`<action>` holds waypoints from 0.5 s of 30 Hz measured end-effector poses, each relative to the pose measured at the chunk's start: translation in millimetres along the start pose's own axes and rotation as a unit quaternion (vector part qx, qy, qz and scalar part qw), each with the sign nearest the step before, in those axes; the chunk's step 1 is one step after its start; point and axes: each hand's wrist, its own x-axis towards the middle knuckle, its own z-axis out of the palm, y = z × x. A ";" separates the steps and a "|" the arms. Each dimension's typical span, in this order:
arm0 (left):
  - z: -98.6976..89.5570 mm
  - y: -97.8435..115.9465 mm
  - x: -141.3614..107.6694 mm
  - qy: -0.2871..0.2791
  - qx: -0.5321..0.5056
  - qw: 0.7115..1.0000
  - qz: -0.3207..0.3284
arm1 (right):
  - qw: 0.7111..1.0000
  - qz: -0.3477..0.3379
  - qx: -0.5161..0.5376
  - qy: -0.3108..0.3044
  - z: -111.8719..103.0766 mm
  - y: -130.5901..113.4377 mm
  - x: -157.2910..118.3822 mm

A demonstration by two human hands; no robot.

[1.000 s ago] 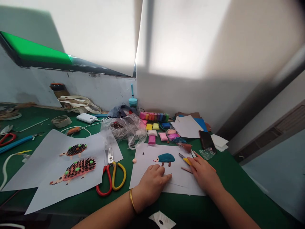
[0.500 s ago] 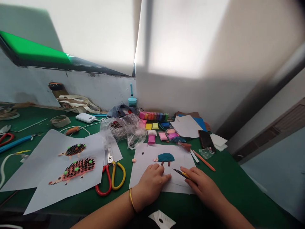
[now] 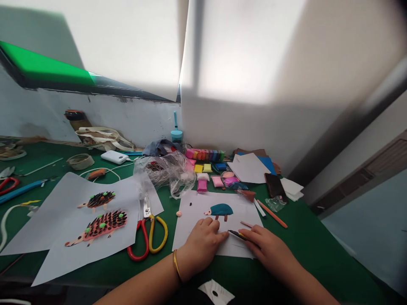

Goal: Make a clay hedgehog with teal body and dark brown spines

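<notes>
A sheet of white paper (image 3: pixel 187 233) lies before me with a teal-backed clay hedgehog (image 3: pixel 221 209) on it. My left hand (image 3: pixel 203 239) rests curled on the paper just below the hedgehog. At its fingertip is a tiny dark speck, too small to name. My right hand (image 3: pixel 270 245) is closed around a utility knife (image 3: pixel 237 234) with a dark pointed blade and a bit of yellow. The blade's tip meets the left fingertip. Beside the right fingers a thin pinkish strip (image 3: pixel 246 224) shows. A small dark piece (image 3: pixel 190 204) and a peach clay lump (image 3: pixel 179 214) lie to the left.
Scissors (image 3: pixel 148 231) with red and yellow handles lie left of the paper, beside sheets with two spiky hedgehogs (image 3: pixel 104 224). Behind are clay packets (image 3: pixel 202 185), a plastic bag (image 3: pixel 165 169) and a phone (image 3: pixel 275 185). An orange stick (image 3: pixel 272 214) lies at right.
My right hand has shifted slightly, bringing the knife's tip down and left to the left fingertip. The pinkish strip now shows beside the right fingers. My left hand stays put.
</notes>
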 end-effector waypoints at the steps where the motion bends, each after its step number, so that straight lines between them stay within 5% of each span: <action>1: -0.1 0.0 0.0 -0.001 -0.001 1.000 0.000 | 1.000 0.000 -0.002 -0.001 0.5 0.5 0.1; 15: 2.7 -1.1 -0.5 -0.001 -0.008 1.000 0.002 | 0.998 -0.004 -0.055 -0.005 -3.4 -1.5 -0.8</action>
